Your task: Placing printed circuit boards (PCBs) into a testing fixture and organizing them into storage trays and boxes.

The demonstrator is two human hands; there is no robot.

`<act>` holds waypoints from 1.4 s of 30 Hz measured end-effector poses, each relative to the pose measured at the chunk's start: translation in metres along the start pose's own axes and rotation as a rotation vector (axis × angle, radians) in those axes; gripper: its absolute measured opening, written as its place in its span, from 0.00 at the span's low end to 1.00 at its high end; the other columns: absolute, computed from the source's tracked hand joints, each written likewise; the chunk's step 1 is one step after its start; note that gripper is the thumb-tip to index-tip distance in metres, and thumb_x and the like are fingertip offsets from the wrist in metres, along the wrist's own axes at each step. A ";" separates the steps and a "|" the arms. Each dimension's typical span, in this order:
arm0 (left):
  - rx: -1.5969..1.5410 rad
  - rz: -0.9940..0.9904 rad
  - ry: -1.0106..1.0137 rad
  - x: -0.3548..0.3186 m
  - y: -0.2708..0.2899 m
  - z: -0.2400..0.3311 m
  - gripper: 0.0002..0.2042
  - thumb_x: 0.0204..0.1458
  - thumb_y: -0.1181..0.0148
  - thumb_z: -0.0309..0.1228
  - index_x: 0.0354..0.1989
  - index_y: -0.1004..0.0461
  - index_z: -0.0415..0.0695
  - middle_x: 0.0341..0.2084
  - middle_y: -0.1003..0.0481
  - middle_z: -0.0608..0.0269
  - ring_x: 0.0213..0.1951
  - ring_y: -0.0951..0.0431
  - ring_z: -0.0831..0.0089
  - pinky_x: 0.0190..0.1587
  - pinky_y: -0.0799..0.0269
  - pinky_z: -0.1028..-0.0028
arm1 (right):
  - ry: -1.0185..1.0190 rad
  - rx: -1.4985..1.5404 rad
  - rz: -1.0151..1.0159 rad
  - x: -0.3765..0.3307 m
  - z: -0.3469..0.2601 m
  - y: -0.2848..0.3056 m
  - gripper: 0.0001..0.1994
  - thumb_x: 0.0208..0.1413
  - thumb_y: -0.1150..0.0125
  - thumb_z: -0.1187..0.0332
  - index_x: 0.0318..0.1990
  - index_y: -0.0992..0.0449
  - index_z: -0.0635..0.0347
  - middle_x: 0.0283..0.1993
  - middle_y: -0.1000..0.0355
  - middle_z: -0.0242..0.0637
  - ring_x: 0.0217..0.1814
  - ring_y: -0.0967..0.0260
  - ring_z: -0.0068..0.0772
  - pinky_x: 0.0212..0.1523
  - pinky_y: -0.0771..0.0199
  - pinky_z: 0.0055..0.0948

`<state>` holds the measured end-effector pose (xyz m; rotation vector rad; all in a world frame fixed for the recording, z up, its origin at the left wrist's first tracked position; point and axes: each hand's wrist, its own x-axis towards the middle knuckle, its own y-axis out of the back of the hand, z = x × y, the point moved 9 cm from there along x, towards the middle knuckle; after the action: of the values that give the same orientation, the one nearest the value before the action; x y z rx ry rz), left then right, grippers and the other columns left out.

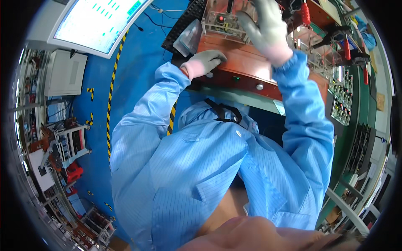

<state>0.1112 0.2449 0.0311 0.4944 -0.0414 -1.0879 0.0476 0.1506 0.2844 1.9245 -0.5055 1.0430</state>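
Though the clear fixture (227, 36) holds a board (226, 25), work seems unfinished: left hand (204, 63) at red box (243, 57), grip unclear; right hand (267, 30) open.

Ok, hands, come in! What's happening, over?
Left hand at left end of brown box. Right hand open by clear fixture, contact unclear. Red-handled clamp right of that hand.
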 end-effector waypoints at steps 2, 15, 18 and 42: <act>-0.063 -0.041 0.115 0.001 -0.012 -0.005 0.11 0.56 0.53 0.28 0.46 0.28 0.47 0.41 0.27 0.65 0.39 0.27 0.74 0.35 0.26 0.75 | 0.044 -0.028 -0.145 0.012 0.004 -0.010 0.25 0.47 0.41 0.74 0.56 0.37 0.60 0.57 0.39 0.48 0.60 0.41 0.50 0.58 0.38 0.39; 0.402 -0.324 -0.124 0.042 -0.048 0.015 0.09 0.54 0.50 0.32 0.42 0.29 0.45 0.41 0.30 0.60 0.37 0.26 0.68 0.21 0.24 0.71 | 0.042 -0.063 -0.186 0.027 0.030 -0.035 0.18 0.45 0.39 0.72 0.47 0.30 0.56 0.56 0.36 0.45 0.56 0.38 0.50 0.55 0.36 0.40; 0.423 -0.352 -0.050 0.039 -0.048 0.021 0.09 0.54 0.49 0.32 0.41 0.29 0.44 0.40 0.30 0.60 0.37 0.26 0.69 0.18 0.24 0.73 | 0.056 -0.044 -0.162 0.028 0.030 -0.034 0.17 0.45 0.39 0.72 0.46 0.30 0.56 0.55 0.36 0.45 0.55 0.37 0.50 0.54 0.35 0.40; 0.979 0.001 -0.337 0.035 -0.074 0.034 0.24 0.39 0.35 0.46 0.42 0.32 0.47 0.37 0.31 0.59 0.42 0.29 0.60 0.43 0.35 0.64 | 0.196 -0.136 -0.148 0.046 0.022 -0.034 0.14 0.45 0.42 0.73 0.42 0.30 0.58 0.46 0.32 0.46 0.47 0.34 0.51 0.46 0.33 0.40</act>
<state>0.0566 0.1749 0.0241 1.1714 -0.9015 -1.0936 0.1070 0.1534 0.2990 1.6923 -0.3102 1.0592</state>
